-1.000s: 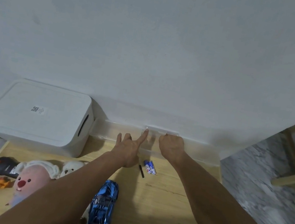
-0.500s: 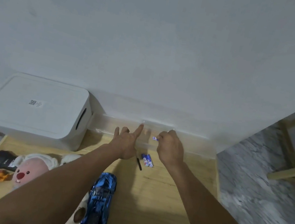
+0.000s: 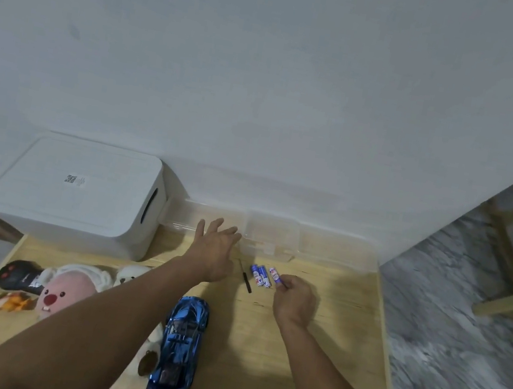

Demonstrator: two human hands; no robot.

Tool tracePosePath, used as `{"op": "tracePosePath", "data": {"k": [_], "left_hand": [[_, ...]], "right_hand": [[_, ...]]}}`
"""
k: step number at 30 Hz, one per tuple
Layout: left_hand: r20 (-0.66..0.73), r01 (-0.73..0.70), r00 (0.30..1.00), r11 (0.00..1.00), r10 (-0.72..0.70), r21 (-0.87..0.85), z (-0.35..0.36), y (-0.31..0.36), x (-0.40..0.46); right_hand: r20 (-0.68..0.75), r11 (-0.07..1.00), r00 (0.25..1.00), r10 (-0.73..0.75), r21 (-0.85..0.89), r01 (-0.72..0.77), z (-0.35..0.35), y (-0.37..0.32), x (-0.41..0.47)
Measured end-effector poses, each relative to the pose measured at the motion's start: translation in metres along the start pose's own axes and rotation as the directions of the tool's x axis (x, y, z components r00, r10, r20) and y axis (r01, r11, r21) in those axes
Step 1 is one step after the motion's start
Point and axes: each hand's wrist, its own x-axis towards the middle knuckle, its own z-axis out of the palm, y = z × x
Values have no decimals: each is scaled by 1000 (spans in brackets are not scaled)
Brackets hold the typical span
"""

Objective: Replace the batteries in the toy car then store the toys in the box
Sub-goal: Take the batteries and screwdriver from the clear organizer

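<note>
step in hand: laying out fresh batteries. right hand [image 3: 295,297] pinched on one blue aa battery [image 3: 275,275], beside two others [image 3: 260,274] just left of fingertips. left hand [image 3: 213,251] spread, empty, at clear tray [image 3: 271,230]. next: flip blue toy car [image 3: 180,344], near wrists; use screwdriver [image 3: 245,275].

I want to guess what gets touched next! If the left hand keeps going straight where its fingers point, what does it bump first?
Probably the clear plastic case against the wall. The left hand points right at it, fingers spread, though depth is unclear.
</note>
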Motion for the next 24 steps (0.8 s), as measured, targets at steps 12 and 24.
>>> {"op": "tracePosePath", "data": {"k": [12, 24], "left_hand": [[-17, -6, 1000, 999, 7, 43, 8, 8, -17], [-132, 261, 954, 962, -270, -82, 22, 0, -68]], "right_hand": [[47, 998, 997, -66, 8, 65, 1, 4, -6], [107, 983, 978, -181, 8, 181, 1, -2, -21]]}}
